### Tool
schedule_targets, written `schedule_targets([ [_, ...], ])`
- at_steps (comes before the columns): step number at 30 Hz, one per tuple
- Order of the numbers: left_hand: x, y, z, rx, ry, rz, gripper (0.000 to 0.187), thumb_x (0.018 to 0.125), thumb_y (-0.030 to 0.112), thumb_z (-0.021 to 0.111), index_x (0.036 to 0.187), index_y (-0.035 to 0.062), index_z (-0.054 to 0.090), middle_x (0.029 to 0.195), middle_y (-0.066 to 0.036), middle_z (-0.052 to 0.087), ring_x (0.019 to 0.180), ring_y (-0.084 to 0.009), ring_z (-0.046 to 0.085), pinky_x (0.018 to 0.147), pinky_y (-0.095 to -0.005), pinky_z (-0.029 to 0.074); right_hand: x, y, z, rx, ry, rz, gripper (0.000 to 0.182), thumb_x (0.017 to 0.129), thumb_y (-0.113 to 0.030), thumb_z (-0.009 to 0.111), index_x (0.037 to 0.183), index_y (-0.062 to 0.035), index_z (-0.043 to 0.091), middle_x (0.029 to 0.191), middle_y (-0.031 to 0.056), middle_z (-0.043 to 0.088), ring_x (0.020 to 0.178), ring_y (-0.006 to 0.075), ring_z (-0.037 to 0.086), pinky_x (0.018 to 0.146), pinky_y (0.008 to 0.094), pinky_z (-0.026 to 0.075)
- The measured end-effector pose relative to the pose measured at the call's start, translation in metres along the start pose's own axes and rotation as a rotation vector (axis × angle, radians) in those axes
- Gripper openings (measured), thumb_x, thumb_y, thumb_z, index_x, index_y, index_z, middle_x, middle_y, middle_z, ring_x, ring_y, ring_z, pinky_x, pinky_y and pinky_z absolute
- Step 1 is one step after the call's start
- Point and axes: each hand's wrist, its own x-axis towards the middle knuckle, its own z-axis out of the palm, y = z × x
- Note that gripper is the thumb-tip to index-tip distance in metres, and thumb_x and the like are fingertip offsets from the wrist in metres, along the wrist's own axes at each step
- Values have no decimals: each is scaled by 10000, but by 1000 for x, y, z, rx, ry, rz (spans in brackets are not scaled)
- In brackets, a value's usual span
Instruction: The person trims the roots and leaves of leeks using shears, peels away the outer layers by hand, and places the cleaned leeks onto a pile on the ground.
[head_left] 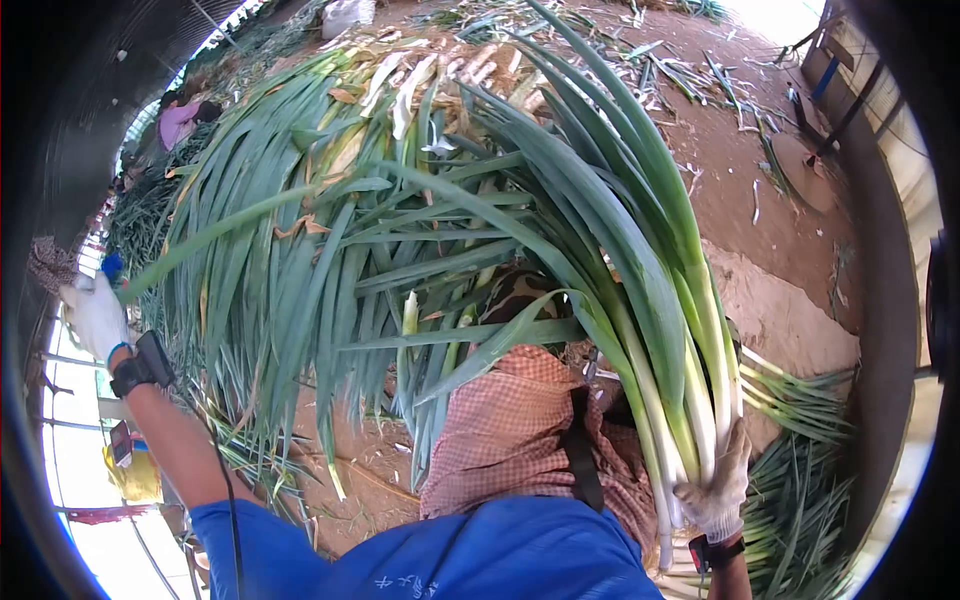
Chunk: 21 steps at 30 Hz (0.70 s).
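My right hand (718, 490), in a white work glove, is closed around the white stalks of a bunch of large green onions (690, 370). Their long leaves fan upward and to the left across the view. Far out to the left is my left hand (95, 312), also gloved, its fingers closed at the end of a long green onion leaf (220, 232). A small blue piece (112, 266) shows at its fingertips, and a brown mesh-like thing (52, 265) is right beside it. Between my hands lies a big heap of green onions (270, 260), roots pointing away.
A checked cloth (500, 425) covers my lap. More green onions (795, 490) lie on the right by a low wall (880, 300). Loose trimmings (700, 80) litter the dirt floor (800, 265). A person in a pink top (178, 122) is at the far left.
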Motion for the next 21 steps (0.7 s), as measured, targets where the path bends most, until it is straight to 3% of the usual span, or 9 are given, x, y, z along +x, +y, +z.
schedule_targets([
  [4,-52,65,-118,-473,-908,337,737,959,316,688,1598,16,478,1142,-354,742,1045,-438,758,910,-497,590,-1,7,1,-25,4,-19,1514,695,-981,697,1676,85,257,1473,397,500,1283,576,598,1042,573,545],
  [5,-74,108,-185,-371,-979,459,740,938,269,697,1608,37,488,1139,-335,747,964,-450,755,857,-512,579,-1,7,2,-26,5,-19,1514,694,-979,700,1679,81,254,1471,396,503,1282,576,599,1040,576,547],
  [6,-124,115,-159,-830,-440,827,658,934,237,698,1549,37,577,1114,-263,781,887,-438,753,822,-493,584,0,7,0,-32,8,-17,1514,693,-976,703,1682,76,251,1469,395,506,1280,577,601,1039,578,548],
  [9,-249,192,-296,-1478,-1671,713,415,943,333,783,1221,26,795,1112,-211,807,1001,-396,786,885,-421,619,0,0,-10,-64,-37,23,1516,625,-892,829,1682,46,278,1465,357,533,1275,554,616,1041,565,555],
  [11,-337,228,-342,-1553,-1903,1152,603,1015,478,768,1317,-40,702,1194,-210,794,1103,-310,768,959,-409,586,1,-3,-14,-96,-54,14,1551,539,-751,964,1681,43,279,1463,348,535,1281,540,619,1054,563,551],
  [13,-421,254,-359,-1757,-2542,555,661,1058,515,724,1403,-33,592,1213,-115,734,1102,-217,671,980,-348,540,-1,-9,-18,-63,-95,97,1554,526,-616,1029,1692,47,243,1470,351,540,1290,540,614,1073,552,547],
  [14,-431,273,-361,-1797,-2292,721,643,1044,471,762,1438,-2,575,1323,-71,692,1202,-202,651,1051,-350,524,1,-13,-22,-63,-118,138,1562,524,-577,1044,1695,54,225,1466,350,548,1292,540,613,1080,548,545],
  [17,-468,306,-386,-2214,-2492,-620,710,980,426,839,1524,77,544,1444,-103,653,1323,-255,630,1164,-458,512,-1,-2,-24,135,-108,143,1503,577,-417,1064,1693,88,192,1569,359,502,1430,478,566,1164,481,501],
  [21,-480,315,-401,-2104,-2732,-1032,780,960,533,812,1560,129,522,1485,-98,637,1389,-331,593,1191,-573,486,8,17,-29,447,-219,209,1418,643,-317,1030,1710,57,174,1553,355,540,1447,418,581,1185,433,486],
])
